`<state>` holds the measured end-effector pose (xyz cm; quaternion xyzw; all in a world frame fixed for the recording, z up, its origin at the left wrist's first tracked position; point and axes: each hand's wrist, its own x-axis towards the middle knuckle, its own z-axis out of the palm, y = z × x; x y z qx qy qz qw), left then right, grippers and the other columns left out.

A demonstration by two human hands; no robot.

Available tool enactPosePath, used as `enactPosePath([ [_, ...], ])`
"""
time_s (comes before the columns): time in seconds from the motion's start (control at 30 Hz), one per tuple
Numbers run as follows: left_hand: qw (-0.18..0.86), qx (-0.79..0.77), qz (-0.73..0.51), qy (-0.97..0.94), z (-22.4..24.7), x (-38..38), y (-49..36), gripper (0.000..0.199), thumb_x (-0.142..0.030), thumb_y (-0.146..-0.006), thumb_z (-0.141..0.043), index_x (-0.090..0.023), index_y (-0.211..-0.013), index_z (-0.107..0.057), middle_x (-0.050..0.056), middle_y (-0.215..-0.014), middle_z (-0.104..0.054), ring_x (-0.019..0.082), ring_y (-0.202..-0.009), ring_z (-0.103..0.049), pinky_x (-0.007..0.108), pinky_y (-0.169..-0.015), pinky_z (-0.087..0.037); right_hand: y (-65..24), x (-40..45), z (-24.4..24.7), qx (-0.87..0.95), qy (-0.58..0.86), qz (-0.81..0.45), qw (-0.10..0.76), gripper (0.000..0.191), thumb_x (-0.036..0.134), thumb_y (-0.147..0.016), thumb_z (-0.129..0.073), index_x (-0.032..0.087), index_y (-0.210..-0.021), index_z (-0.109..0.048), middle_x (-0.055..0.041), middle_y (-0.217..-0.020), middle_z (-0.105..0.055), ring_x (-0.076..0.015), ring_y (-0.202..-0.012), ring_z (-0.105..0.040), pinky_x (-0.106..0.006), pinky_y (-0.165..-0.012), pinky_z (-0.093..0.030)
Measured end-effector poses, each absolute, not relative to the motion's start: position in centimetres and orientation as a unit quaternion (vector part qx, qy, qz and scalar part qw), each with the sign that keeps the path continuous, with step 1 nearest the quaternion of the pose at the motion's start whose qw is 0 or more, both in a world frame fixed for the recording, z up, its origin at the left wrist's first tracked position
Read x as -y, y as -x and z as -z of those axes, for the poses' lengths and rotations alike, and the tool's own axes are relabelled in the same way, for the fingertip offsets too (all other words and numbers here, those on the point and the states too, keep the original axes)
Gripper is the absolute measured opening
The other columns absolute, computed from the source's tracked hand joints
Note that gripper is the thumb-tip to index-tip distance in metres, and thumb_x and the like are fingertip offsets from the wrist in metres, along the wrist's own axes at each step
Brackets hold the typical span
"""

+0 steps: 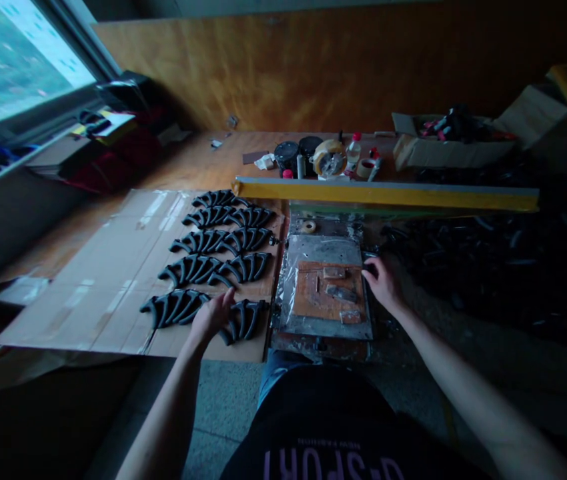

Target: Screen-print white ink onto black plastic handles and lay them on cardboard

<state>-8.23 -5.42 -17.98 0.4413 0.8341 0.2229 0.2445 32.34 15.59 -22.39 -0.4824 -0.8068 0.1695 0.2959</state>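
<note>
My left hand (pixel 212 313) is over the front row of black curved parts (pixel 176 309) on the cardboard sheet (pixel 98 267). Its fingers are stretched out, close to a small group of the same parts (pixel 247 320); no part shows in its grasp. My right hand (pixel 383 283) is at the right edge of a metal plate (pixel 323 248), thumb and fingers closed around something small and dark that I cannot make out. On the plate lies a wooden board (pixel 306 303) with several small blocks (pixel 341 292) on it.
A long yellow-and-grey bar (pixel 388 195) spans the bench behind the plate. Beyond it stand dark tubs (pixel 286 157), tape rolls (pixel 330 159) and a red-capped bottle (pixel 354 150). A heap of black parts (pixel 493 267) covers the right side, below an open carton (pixel 438 152).
</note>
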Motion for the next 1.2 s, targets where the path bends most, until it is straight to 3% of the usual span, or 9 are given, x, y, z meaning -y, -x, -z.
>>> enactPosePath([
  [0.1,0.272,-0.786,-0.330,-0.446,14.3,-0.6,5.8,0.047,-0.059,-0.089,-0.037,-0.021,-0.086,-0.064,0.004,-0.061,-0.063,0.018,-0.052,-0.060,0.024,-0.052,-0.044,-29.3,-13.2,21.3,0.891,0.371,-0.096,0.243,0.019,0.021,-0.090,-0.051,0.022,-0.103,-0.065,-0.0092,-0.109,-0.062,-0.0226,-0.095,-0.060,-0.036,-0.082,-0.050],
  [0.27,0.270,-0.646,-0.550,-0.455,7.3,-7.1,1.3,0.050,-0.063,-0.088,-0.042,-0.018,-0.082,-0.061,0.002,-0.054,-0.059,0.012,-0.043,-0.052,0.021,-0.043,-0.039,-27.0,-11.8,20.0,0.957,0.254,-0.026,0.136,0.017,0.018,-0.089,-0.056,0.022,-0.094,-0.071,-0.0099,-0.137,-0.053,-0.0265,-0.111,-0.054,-0.044,-0.092,-0.045],
  [0.43,0.229,-0.576,-0.660,-0.424,4.2,-9.0,-0.1,0.045,-0.062,-0.089,-0.042,-0.020,-0.087,-0.057,-0.002,-0.053,-0.055,0.009,-0.040,-0.048,0.021,-0.041,-0.037,-27.2,-12.4,19.9,0.955,0.258,-0.054,0.133,0.014,0.018,-0.087,-0.060,0.022,-0.089,-0.073,-0.0100,-0.135,-0.055,-0.0265,-0.113,-0.053,-0.046,-0.094,-0.044],
  [0.53,0.214,-0.563,-0.674,-0.426,3.9,-9.5,-0.4,0.046,-0.064,-0.089,-0.041,-0.021,-0.092,-0.057,-0.002,-0.055,-0.055,0.010,-0.043,-0.049,0.022,-0.044,-0.038,-27.1,-12.8,20.2,0.945,0.257,-0.105,0.173,0.013,0.019,-0.086,-0.061,0.020,-0.082,-0.074,-0.0100,-0.124,-0.062,-0.0243,-0.112,-0.055,-0.043,-0.096,-0.044],
  [0.67,0.201,-0.576,-0.660,-0.439,3.9,-9.7,-1.1,0.050,-0.064,-0.091,-0.036,-0.019,-0.087,-0.059,-0.002,-0.053,-0.051,0.010,-0.047,-0.050,0.022,-0.046,-0.038,-26.8,-12.9,21.2,0.937,0.258,-0.134,0.192,0.019,0.015,-0.088,-0.056,0.020,-0.087,-0.075,-0.0094,-0.113,-0.068,-0.0213,-0.099,-0.060,-0.039,-0.091,-0.047],
  [0.97,0.236,-0.576,-0.648,-0.438,3.9,-9.2,-1.6,0.052,-0.066,-0.089,-0.039,-0.019,-0.072,-0.053,-0.002,-0.054,-0.053,0.008,-0.043,-0.046,0.020,-0.043,-0.038,-26.1,-12.4,21.1,0.946,0.269,-0.105,0.145,0.024,0.014,-0.089,-0.053,0.021,-0.093,-0.075,-0.0067,-0.119,-0.069,-0.0228,-0.091,-0.059,-0.039,-0.079,-0.050],
  [1.07,0.245,-0.577,-0.648,-0.433,3.9,-9.1,-1.7,0.052,-0.066,-0.089,-0.039,-0.019,-0.073,-0.054,-0.001,-0.054,-0.053,0.009,-0.044,-0.047,0.020,-0.043,-0.039,-25.4,-12.3,21.1,0.939,0.286,-0.104,0.160,0.023,0.014,-0.089,-0.053,0.019,-0.096,-0.074,-0.0087,-0.122,-0.066,-0.0235,-0.100,-0.059,-0.041,-0.089,-0.049],
  [1.2,0.251,-0.574,-0.647,-0.434,4.1,-8.9,-1.8,0.048,-0.063,-0.090,-0.040,-0.019,-0.074,-0.054,-0.001,-0.055,-0.054,0.009,-0.044,-0.048,0.021,-0.044,-0.039,-23.9,-11.4,21.6,0.943,0.265,-0.124,0.159,0.044,0.024,-0.088,-0.060,0.015,-0.131,-0.057,-0.0127,-0.144,-0.049,-0.0266,-0.132,-0.043,-0.047,-0.108,-0.037],
])
